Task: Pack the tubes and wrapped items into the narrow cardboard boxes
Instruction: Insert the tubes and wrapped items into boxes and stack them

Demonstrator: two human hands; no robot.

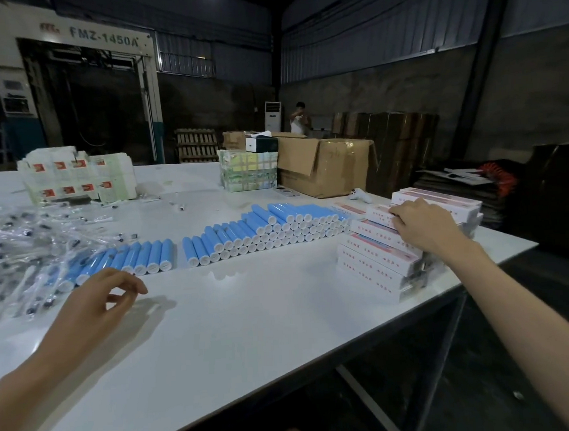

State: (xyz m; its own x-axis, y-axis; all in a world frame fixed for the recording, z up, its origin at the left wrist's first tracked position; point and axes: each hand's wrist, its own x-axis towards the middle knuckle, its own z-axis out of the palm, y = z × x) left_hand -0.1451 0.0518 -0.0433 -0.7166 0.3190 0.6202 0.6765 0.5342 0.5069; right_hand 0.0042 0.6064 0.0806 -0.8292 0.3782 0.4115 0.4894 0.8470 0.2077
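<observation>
Right hand, grip closed on a narrow box in the right-hand stack; left hand loosely curled, empty, near blue tubes. Box probably light, crushable: hold its long edges.

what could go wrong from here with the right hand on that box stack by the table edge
1. The right hand curls over the narrow boxes, which are stacked unevenly near the right edge of the table. A tug might tip some off.
2. The blue tubes are heaped in layers, so a knock could send them rolling.
3. The left hand hovers beside the loose tube row and might scatter it.
</observation>
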